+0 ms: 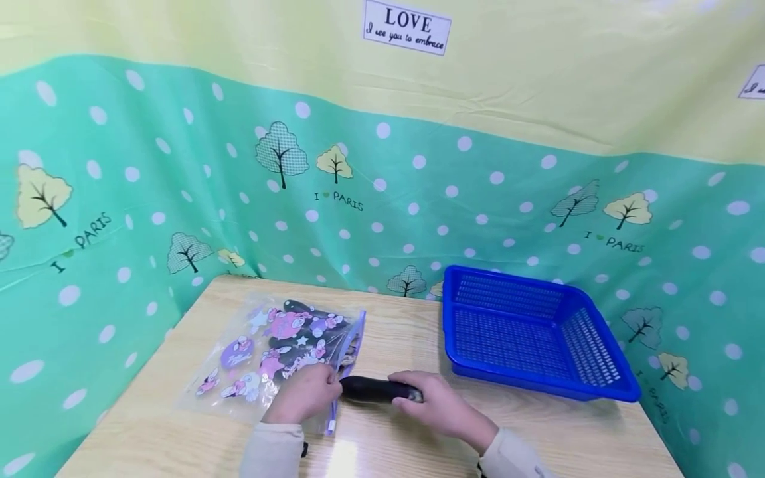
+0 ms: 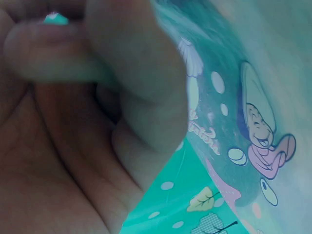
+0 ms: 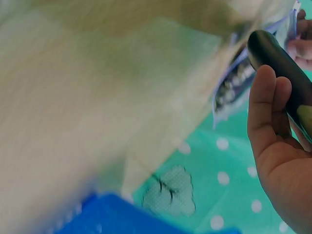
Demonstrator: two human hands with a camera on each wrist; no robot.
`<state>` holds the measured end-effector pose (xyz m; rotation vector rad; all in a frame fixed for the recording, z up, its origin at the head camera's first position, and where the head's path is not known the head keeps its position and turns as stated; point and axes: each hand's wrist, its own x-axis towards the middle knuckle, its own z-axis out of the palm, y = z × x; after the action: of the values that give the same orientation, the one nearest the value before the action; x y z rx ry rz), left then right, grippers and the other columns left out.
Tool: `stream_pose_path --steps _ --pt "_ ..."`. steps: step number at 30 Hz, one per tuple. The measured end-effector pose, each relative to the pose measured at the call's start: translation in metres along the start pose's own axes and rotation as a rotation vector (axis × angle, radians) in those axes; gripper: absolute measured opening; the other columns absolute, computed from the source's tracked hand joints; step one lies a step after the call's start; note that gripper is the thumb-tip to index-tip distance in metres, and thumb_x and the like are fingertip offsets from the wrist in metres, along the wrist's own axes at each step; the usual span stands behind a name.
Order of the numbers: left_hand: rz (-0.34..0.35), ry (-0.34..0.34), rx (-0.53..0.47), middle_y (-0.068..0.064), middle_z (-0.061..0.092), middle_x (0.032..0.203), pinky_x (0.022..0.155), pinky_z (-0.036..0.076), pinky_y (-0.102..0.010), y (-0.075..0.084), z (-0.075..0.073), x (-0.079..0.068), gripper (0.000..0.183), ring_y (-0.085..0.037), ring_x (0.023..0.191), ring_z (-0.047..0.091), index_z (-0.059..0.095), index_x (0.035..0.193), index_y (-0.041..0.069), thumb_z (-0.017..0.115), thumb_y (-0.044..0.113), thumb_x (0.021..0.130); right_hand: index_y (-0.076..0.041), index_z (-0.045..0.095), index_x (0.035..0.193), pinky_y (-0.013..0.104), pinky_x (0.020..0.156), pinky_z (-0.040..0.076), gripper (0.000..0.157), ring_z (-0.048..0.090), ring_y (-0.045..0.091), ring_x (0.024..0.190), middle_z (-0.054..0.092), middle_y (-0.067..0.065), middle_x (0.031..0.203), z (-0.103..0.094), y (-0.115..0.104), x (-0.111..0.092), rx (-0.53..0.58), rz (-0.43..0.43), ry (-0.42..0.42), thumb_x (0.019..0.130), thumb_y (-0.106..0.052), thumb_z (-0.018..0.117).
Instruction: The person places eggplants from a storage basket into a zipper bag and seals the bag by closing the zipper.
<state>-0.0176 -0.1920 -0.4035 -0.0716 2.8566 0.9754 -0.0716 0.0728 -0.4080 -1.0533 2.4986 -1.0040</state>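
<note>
A dark eggplant (image 1: 373, 390) lies in my right hand (image 1: 435, 402), whose fingers and thumb grip its stem end. Its blunt end points left, at the mouth of a clear printed zip bag (image 1: 238, 356). My left hand (image 1: 306, 393) pinches the near part of the bag's mouth with curled fingers. Inside the bag, several dark eggplants show through the cartoon prints. In the right wrist view, the held eggplant (image 3: 279, 58) slants toward the open mouth, where stem ends show. The left wrist view has the curled left hand (image 2: 97, 122) beside the printed film.
A blue plastic basket (image 1: 538, 386) stands at the right on the wooden table (image 1: 412, 332). Behind and on both sides hangs a green and yellow curtain (image 1: 358, 166) with dots and trees. The bag's white slider (image 1: 331, 427) is at the near end of its purple zip.
</note>
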Motion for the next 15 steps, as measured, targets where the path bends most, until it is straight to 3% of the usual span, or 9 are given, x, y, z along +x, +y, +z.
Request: stream_pose_path --steps 9,15 --pt "-0.052 -0.046 -0.033 0.000 0.055 0.070 0.056 0.041 -0.036 0.001 -0.004 0.000 0.013 -0.018 0.062 0.051 0.058 0.077 0.013 0.064 0.019 0.087 -0.011 0.069 0.126 0.029 0.076 0.051 0.040 0.063 0.010 0.090 0.071 0.002 0.113 0.020 -0.007 0.027 0.116 0.043 0.039 0.094 -0.034 0.071" --pt "-0.037 -0.025 -0.009 0.000 0.051 0.065 0.055 0.039 -0.034 -0.001 -0.006 0.001 0.019 -0.016 0.059 0.048 0.054 0.071 0.013 0.064 0.019 0.087 -0.014 0.063 0.104 0.027 0.052 0.048 0.026 0.058 0.010 0.058 0.067 -0.002 0.074 0.044 -0.013 0.051 0.299 0.169 -0.016 0.091 -0.032 0.075"
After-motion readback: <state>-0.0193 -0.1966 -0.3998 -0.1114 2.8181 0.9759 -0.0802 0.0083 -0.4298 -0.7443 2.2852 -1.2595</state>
